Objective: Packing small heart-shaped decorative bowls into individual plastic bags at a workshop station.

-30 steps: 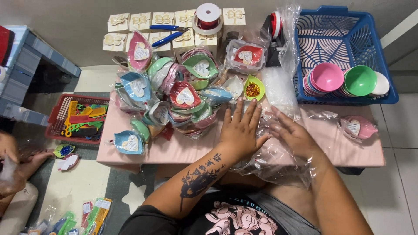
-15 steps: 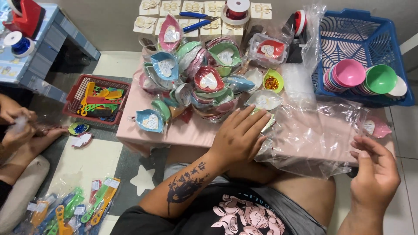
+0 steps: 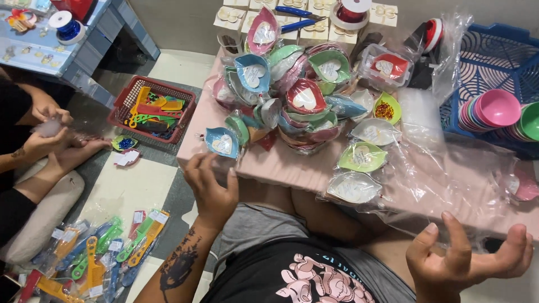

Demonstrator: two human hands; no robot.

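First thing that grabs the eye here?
The heap of wrapped heart-shaped dishes in many colours, piled on the pink table. Then the two raised hands: the left hand at the table's near edge by a blue dish, the right hand open, low right. Stacked bowls fill the blue basket.

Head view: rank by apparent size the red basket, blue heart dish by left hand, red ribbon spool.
1. red basket
2. blue heart dish
3. red ribbon spool, partly cut off by the frame edge and farther away, so its rank against the dish is unsure.

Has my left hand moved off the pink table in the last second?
Yes. The left hand has come off the tabletop toward the body and leftward; it is now at the pink table's near-left corner, below the blue leaf-shaped dish.
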